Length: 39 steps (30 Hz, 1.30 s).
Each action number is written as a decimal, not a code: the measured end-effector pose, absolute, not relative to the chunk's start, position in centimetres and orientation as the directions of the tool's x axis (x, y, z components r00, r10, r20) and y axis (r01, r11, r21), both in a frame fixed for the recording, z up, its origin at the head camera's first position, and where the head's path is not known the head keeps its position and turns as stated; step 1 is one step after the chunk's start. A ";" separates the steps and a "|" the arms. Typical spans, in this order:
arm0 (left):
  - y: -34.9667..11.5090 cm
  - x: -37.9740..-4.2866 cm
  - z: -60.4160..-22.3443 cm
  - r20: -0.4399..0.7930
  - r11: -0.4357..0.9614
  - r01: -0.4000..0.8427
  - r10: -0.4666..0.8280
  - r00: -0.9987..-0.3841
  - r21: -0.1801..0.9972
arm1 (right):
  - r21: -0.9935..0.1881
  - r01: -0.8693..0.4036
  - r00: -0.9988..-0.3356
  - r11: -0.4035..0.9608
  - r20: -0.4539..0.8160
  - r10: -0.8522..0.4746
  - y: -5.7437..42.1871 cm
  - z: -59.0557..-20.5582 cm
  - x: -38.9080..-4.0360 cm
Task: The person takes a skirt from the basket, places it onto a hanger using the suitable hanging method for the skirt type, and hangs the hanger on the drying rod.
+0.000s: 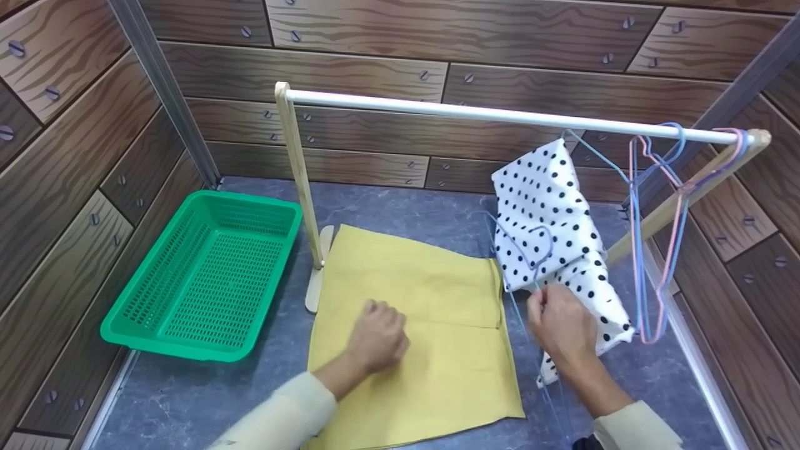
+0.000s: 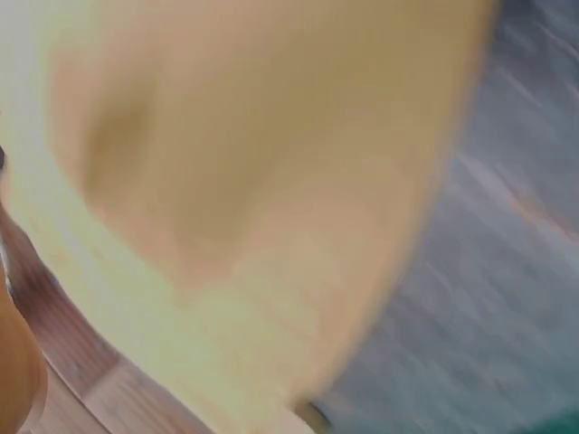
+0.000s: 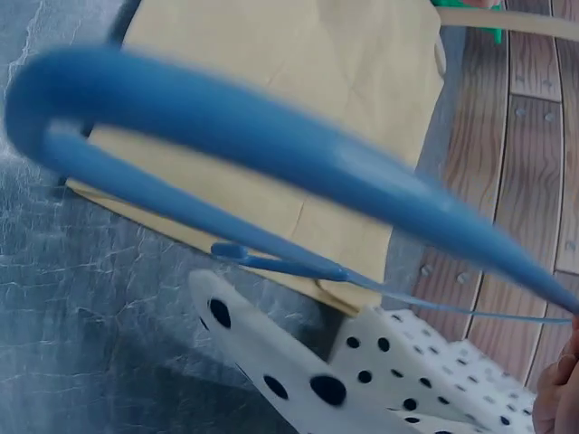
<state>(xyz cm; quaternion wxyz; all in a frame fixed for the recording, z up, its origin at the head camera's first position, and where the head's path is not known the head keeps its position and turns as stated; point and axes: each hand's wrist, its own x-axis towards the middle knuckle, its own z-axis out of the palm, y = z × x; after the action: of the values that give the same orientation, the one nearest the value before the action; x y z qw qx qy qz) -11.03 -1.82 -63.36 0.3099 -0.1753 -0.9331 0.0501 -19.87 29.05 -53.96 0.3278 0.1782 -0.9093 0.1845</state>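
In the head view my right hand [image 1: 564, 322] grips a blue clothes hanger [image 1: 516, 306] near its neck, beside a white cloth with black dots [image 1: 550, 200]. Large in the right wrist view, the same blue hanger [image 3: 253, 122] crosses above the yellow cloth [image 3: 298, 54] and the dotted cloth [image 3: 412, 362]. My left hand [image 1: 377, 336] is over the flat yellow cloth [image 1: 431, 369], fingers loosely curled, with nothing seen in them. Whether it touches the cloth is unclear. The left wrist view is blurred, mostly yellow cloth [image 2: 298, 136].
A white rail [image 1: 437, 109] on wooden posts spans the back. Several blue and pink hangers [image 1: 665, 250] hang at its right end. On the left stands a green basket [image 1: 275, 287]. Wood-patterned walls [image 1: 356, 69] enclose the grey floor [image 1: 400, 206].
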 end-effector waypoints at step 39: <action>14.4 -9.1 -71.9 0.747 0.905 0.393 0.372 -0.551 -0.161 | -0.136 -0.530 -0.731 0.837 0.573 -0.370 30.6 -59.4 -21.8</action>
<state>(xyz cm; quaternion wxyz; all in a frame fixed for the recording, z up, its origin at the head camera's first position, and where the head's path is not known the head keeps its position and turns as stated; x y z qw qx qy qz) -9.14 14.39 -71.92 0.4209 -0.2173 -0.8806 -0.0124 -21.83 30.64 -59.45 0.2727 0.2451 -0.9188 0.1465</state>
